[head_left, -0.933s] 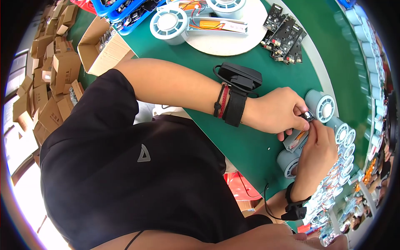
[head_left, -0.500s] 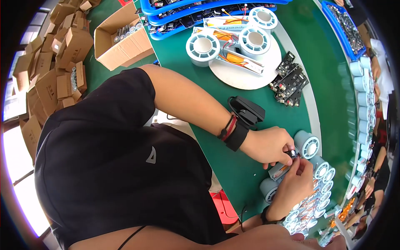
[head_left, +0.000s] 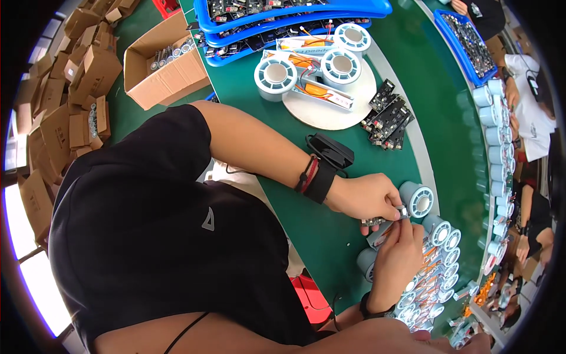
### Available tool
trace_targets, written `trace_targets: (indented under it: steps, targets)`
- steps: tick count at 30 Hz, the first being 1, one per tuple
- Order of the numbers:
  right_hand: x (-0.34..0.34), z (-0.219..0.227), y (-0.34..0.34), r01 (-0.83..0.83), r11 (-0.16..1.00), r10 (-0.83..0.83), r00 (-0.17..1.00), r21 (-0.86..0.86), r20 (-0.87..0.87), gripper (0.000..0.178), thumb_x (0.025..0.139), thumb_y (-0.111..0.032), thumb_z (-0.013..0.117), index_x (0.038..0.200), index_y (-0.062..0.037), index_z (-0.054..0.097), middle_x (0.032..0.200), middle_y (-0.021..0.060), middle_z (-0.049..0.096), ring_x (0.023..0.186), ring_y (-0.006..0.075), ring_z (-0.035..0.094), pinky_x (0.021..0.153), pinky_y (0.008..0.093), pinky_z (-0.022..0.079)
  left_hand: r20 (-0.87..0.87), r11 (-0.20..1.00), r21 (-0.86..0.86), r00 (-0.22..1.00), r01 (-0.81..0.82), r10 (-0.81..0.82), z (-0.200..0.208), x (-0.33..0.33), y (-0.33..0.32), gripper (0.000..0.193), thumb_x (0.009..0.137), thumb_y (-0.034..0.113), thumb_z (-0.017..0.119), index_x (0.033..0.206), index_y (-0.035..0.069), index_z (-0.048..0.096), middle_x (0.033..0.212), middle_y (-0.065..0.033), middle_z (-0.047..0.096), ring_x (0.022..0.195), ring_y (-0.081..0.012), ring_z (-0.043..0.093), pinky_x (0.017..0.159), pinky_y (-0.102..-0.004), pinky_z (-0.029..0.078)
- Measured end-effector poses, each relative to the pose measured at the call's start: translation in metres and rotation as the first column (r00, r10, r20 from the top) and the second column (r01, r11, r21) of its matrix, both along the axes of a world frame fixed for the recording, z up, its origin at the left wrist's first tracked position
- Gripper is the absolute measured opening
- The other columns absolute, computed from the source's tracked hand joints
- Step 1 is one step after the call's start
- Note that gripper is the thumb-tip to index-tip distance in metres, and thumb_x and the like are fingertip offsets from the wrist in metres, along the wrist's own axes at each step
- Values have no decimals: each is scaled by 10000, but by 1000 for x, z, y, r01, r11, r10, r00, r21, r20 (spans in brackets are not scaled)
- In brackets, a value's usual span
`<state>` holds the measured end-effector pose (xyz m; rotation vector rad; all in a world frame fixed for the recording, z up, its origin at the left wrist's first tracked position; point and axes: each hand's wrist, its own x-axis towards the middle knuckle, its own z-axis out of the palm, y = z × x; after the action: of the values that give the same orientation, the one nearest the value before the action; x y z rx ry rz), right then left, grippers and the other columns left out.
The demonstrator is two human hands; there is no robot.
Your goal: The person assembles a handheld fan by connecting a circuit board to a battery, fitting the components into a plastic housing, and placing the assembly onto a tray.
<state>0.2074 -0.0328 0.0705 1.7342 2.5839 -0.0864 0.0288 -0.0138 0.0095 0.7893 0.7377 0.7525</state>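
My left hand (head_left: 374, 197), with a black band on its wrist, is closed on a small circuit board (head_left: 372, 222), part of which shows below its fingers. My right hand (head_left: 399, 251) meets it from below, thumb and fingers pinched at the board's silver-edged end (head_left: 402, 210). What the right fingers pinch is too small to make out. Under both hands lies a light blue handheld fan body (head_left: 377, 237), mostly hidden, its round head (head_left: 367, 262) to the lower left. Another round fan head (head_left: 417, 199) is just right of my left fingertips.
Many light blue fan units with orange wires (head_left: 433, 274) crowd the table's lower right. A pile of circuit boards (head_left: 389, 118) lies beyond a black adapter (head_left: 330, 150). Fans rest on a white disc (head_left: 330, 121). Blue trays (head_left: 295, 20) and a carton (head_left: 168, 76) stand farther off.
The view has shifted, so the table's things appear lower left. My left hand has turned a little, showing more of the board beneath it. Both hands remain together at its end.
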Motion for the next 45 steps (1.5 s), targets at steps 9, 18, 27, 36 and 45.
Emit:
trace_targets:
  steps: [9,18,27,36,45]
  targets:
    - [12,5,2,-126,992,122,968,-5,-219,229,975,-152,595,1163,-34,654,957,152,588,832,376,628,679,470,496,-56,1000,21,998,17,-16,-8,-2,10,285,942,93,680,1143,-107,655,925,-110,684,739,-155,655,594,-312,610]
    - [9,2,-3,-64,997,63,997,-39,-34,267,932,-109,602,1170,2,650,986,169,639,875,396,633,715,473,498,23,997,-24,997,-73,74,-13,10,2,261,912,49,697,1107,-107,622,907,-125,659,732,-177,673,590,-318,618]
    - [28,-7,22,161,939,-299,817,-303,-493,153,907,-61,634,1004,36,702,830,142,718,646,195,650,594,335,504,-36,983,108,987,-150,154,-14,26,-3,290,893,15,699,1108,-88,534,876,-124,618,705,-187,686,565,-316,620]
    - [31,-16,26,173,930,-339,745,-324,-575,134,899,-45,666,992,52,662,829,117,726,647,146,650,563,291,501,-111,977,146,979,-155,172,-10,34,-3,269,892,1,681,1074,-47,489,920,-124,580,689,-181,679,542,-326,627]
    - [29,-13,34,183,872,-442,695,-455,-567,91,940,-55,648,988,20,629,761,72,673,561,111,609,436,255,457,-45,980,17,979,-200,200,-10,44,-6,255,911,7,660,1081,-40,475,923,-122,564,651,-162,653,504,-323,628]
